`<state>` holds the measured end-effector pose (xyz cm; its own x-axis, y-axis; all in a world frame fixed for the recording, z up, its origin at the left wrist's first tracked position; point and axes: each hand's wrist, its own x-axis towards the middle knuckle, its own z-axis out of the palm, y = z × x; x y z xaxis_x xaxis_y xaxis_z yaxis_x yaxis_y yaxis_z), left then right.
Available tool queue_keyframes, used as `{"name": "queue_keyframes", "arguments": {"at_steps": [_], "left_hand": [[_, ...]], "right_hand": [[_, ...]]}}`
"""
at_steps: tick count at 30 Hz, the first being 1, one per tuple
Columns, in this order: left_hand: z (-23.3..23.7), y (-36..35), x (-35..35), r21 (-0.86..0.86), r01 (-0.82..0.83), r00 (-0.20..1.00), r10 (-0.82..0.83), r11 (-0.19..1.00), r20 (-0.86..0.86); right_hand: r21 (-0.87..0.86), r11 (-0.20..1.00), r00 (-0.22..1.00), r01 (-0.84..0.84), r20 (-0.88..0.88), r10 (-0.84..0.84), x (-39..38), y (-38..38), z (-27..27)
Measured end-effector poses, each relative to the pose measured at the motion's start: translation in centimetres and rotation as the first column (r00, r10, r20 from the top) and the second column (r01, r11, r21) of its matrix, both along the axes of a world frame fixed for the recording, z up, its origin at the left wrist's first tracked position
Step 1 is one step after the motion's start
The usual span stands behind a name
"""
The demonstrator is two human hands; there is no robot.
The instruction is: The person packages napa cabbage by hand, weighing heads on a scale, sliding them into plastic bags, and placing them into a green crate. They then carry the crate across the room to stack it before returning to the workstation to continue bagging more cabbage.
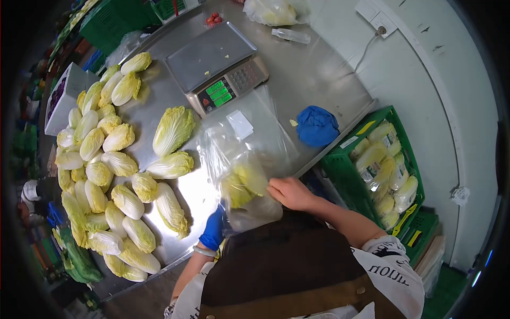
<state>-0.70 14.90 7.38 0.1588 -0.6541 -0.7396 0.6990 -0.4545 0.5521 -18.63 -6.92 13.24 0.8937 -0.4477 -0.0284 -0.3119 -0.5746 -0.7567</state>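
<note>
A clear plastic bag with yellow-green cabbage inside is held at the table's near edge, close to my body. My right hand, bare, has its fingers closed on the bag's right side. My left hand, in a blue glove, is at the bag's lower left; its fingers are hidden behind the plastic. Flat clear bags lie beyond, with a white label on top. Two loose cabbages rest left of the bags, and a large pile of cabbages covers the table's left side.
A digital scale stands at the back of the metal table. A crumpled blue item lies near the right edge. Green crates with bagged cabbages stand at the right. A white box sits at the far left.
</note>
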Motion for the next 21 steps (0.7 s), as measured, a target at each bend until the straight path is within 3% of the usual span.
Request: {"name": "queue_keyframes", "arguments": {"at_steps": [2, 3, 4, 5, 6, 7, 8, 9, 10, 12, 14, 16, 17, 19, 20, 21], "left_hand": [[-1.6, 0.8, 1.9, -0.053, 0.297, 0.888, -0.255, 0.953, 0.382], [2.9, -0.2, 2.8, -0.203, 0.063, 0.993, -0.082, 0.977, -0.089], [5.1, -0.2, 2.7, 0.002, -0.019, 0.993, 0.018, 1.000, 0.113], [9.0, -1.8, 2.4, 0.000, -0.131, 0.991, 0.131, 0.991, -0.008], [11.7, -3.6, 2.3, 0.009, -0.244, 0.962, 0.243, 0.970, -0.128], [11.7, -3.9, 2.3, 0.006, -0.257, 0.960, 0.256, 0.966, -0.111], [10.7, -3.4, 2.4, -0.038, -0.163, 0.985, 0.160, 0.986, -0.068], [8.4, -2.9, 2.6, -0.077, -0.063, 0.998, 0.061, 0.995, -0.022], [6.2, -3.1, 2.4, -0.059, -0.031, 0.999, 0.029, 0.998, -0.022], [3.9, -3.5, 1.5, -0.047, -0.031, 0.993, 0.026, 0.998, -0.112], [3.7, -3.6, 0.7, -0.037, -0.079, 0.955, 0.065, 0.996, -0.290], [2.4, -3.0, 0.3, -0.032, -0.159, 0.911, 0.135, 0.987, -0.390], [1.8, -2.9, 0.4, -0.035, -0.201, 0.885, 0.166, 0.979, -0.435], [1.8, -2.7, 1.1, -0.061, -0.104, 0.972, 0.089, 0.993, -0.216], [1.7, -2.5, 1.5, -0.066, -0.065, 0.993, 0.058, 0.996, -0.104], [2.3, -2.1, 2.2, -0.151, -0.186, 0.917, 0.117, 0.971, -0.381]], "right_hand": [[0.139, 0.990, 0.998, 0.014, 0.053, -0.022, 1.7, -1.6, 2.0], [0.260, 0.965, 0.997, 0.032, 0.054, -0.048, 2.1, -1.9, 4.5], [0.374, 0.926, 0.996, 0.050, 0.052, -0.074, 2.4, -2.1, 6.9], [0.571, 0.815, 0.991, 0.096, 0.018, -0.129, 2.2, -2.2, 8.7], [0.557, 0.824, 0.992, 0.106, -0.001, -0.127, 2.2, -2.4, 8.7], [0.540, 0.833, 0.992, 0.116, -0.018, -0.127, 2.4, -2.7, 8.6], [0.525, 0.841, 0.991, 0.128, -0.036, -0.128, 2.5, -2.9, 8.3], [0.319, 0.940, 0.989, 0.124, -0.117, -0.091, 2.7, -3.6, 7.1], [0.070, 0.991, 0.993, 0.110, 0.033, -0.113, 3.0, -3.2, 7.2], [-0.424, 0.890, 0.948, 0.166, 0.319, -0.025, 4.2, -1.8, 7.8], [-0.460, 0.888, 0.960, 0.013, 0.255, 0.118, 4.7, 1.6, 9.2], [-0.503, 0.825, 0.963, -0.258, -0.063, 0.263, 5.4, 4.0, 8.0], [-0.455, 0.846, 0.958, -0.276, -0.063, 0.279, 5.5, 3.8, 7.7], [-0.349, 0.884, 0.949, -0.311, -0.064, 0.308, 6.2, 3.6, 8.5], [-0.419, 0.880, 0.957, -0.226, 0.071, 0.280, 5.0, 2.3, 10.8], [-0.460, 0.877, 0.946, -0.136, 0.202, 0.253, 3.4, 0.8, 16.1]]}}
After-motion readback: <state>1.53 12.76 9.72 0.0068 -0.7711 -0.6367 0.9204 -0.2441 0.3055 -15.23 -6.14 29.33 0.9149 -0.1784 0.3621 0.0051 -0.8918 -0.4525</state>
